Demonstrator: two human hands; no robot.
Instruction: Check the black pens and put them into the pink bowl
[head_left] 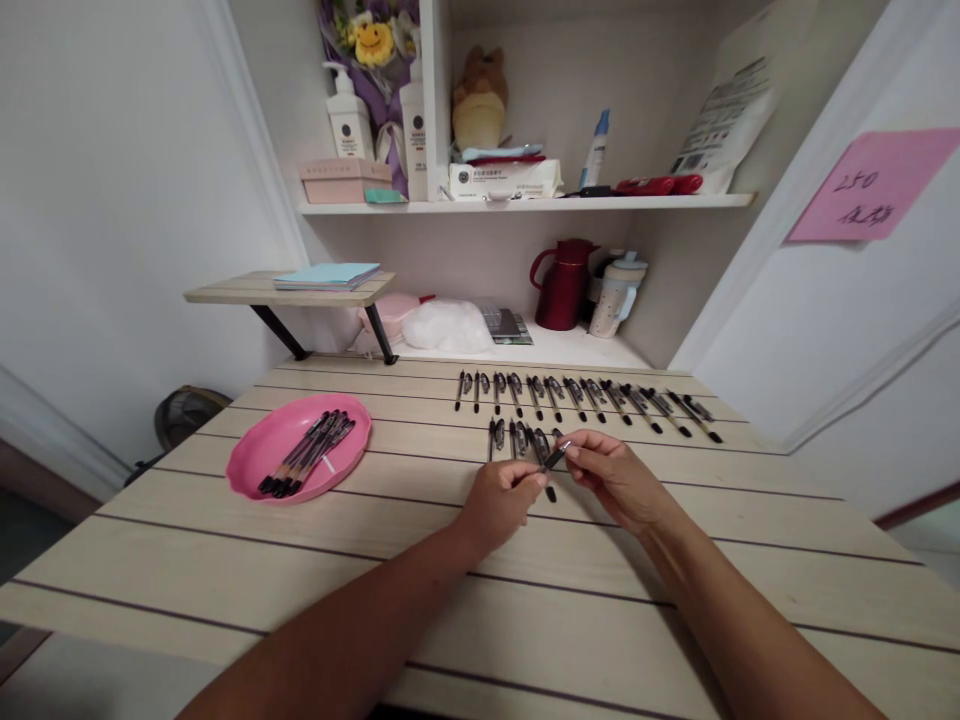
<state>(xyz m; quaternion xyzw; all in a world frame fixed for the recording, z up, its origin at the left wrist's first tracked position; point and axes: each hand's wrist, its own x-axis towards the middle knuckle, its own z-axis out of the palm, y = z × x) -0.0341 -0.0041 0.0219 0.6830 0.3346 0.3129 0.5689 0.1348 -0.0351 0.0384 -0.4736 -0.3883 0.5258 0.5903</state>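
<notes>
My left hand (499, 500) and my right hand (615, 475) meet over the wooden table (225, 560), both pinched on one black pen (555, 458) held just above the boards. Under and behind the pen lies a short row of black pens (517, 438). Farther back, a long row of pens (585, 395) stretches from the middle to the right. At the left stands a pink plate (259, 440) with several more black pens (307, 455) piled in it.
A small raised shelf (285, 292) with a blue notebook stands at the back left. Behind the table are a red jug (562, 285), a pale cup (616, 295) and a plastic bag (446, 325). A pink note (874, 185) hangs on the right wall.
</notes>
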